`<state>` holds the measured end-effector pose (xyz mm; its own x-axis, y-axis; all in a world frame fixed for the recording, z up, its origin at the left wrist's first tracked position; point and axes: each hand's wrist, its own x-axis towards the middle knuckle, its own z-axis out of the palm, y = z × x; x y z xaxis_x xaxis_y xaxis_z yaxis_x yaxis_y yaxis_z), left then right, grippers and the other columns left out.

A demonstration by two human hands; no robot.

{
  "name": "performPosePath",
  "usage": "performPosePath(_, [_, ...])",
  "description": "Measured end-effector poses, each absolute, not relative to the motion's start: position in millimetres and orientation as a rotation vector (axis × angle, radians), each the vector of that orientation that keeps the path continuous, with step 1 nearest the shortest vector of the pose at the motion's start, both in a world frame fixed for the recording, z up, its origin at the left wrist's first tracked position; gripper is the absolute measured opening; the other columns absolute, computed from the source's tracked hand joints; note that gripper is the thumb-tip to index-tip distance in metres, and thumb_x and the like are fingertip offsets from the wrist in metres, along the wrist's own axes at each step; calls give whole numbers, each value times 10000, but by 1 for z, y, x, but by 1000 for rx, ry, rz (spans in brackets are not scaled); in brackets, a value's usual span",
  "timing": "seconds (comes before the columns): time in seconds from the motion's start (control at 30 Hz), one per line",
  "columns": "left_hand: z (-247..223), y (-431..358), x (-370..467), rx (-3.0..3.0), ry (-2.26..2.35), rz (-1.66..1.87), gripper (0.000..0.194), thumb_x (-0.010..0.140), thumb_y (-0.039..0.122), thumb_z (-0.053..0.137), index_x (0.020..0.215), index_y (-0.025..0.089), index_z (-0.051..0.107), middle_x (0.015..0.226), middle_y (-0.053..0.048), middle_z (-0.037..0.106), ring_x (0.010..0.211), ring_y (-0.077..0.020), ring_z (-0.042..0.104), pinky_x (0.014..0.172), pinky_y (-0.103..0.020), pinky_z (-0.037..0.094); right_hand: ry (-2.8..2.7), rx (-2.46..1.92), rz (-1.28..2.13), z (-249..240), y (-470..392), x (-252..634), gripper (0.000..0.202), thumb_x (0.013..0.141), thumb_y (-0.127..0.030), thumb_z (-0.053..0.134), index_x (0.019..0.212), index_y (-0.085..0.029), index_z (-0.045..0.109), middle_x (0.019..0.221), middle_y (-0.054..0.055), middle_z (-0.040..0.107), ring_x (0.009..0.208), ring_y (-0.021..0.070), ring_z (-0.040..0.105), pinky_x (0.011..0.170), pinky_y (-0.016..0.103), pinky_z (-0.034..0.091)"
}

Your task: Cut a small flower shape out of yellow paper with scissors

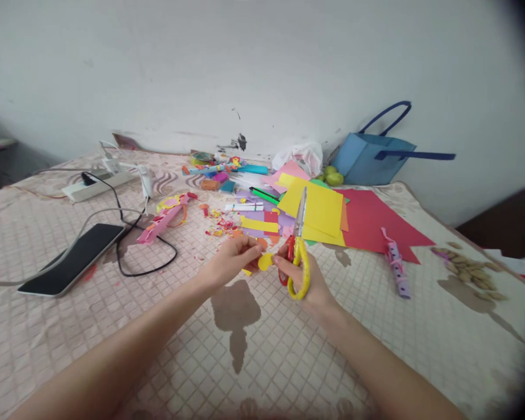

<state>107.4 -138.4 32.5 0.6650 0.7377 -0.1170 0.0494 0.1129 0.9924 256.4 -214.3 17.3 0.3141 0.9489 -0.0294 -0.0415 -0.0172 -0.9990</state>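
Note:
Near the middle of the head view, my left hand [238, 256] pinches a small rounded yellow paper piece [265, 261]. My right hand [308, 274] has scissors [298, 256] with red and yellow handles around its fingers, blades pointing up and away from the paper piece. Its fingertips touch the right edge of that piece. Small colored scraps [223, 224] lie just beyond my left hand. Yellow sheets [319, 207] lie behind the scissors, partly over a red sheet [371, 224].
At the left are a phone [76, 256], a black cable and a power strip [98, 185]. A pink paper craft [164, 221] lies beside them. To the right are a purple paper roll [397, 271] and a brown pile [472, 271]. A blue bag [371, 160] stands at the back.

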Motion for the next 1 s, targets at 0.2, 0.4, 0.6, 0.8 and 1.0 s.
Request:
performPosePath(0.2, [31,-140,107,1592,659,691,202,756,311,643,831,137,572,758,-23,612,659,-108,587,618,-244,487,-890,-1334,999,19,-214,257,342,659,-410,711,745,-214,443,530,-91,434,389,67,396,360,207,312])
performPosePath(0.4, [31,-148,107,1822,685,708,240,719,327,687,854,159,582,816,-32,639,706,-123,613,641,-244,506,-911,-1358,954,22,-215,257,309,677,-392,695,772,-208,467,551,-80,443,413,70,400,383,212,331])
performPosePath(0.6, [32,-148,107,1829,668,719,158,741,248,655,850,153,588,785,-26,638,708,-118,612,670,-245,506,-905,-1356,985,22,-215,258,342,643,-418,714,764,-206,475,539,-87,447,407,69,393,381,212,312])
performPosePath(0.8, [31,-139,107,1472,668,637,109,773,201,607,850,127,586,742,-27,646,658,-112,635,654,-254,521,-940,-1346,993,18,-212,262,358,657,-447,711,761,-212,463,573,-83,455,406,64,388,381,214,340])
performPosePath(1.0, [34,-135,105,1184,703,575,172,749,207,667,876,122,588,741,-43,682,639,-105,653,639,-223,518,-989,-1329,1002,16,-210,266,336,670,-427,702,761,-213,460,611,-75,475,421,62,399,379,206,329])
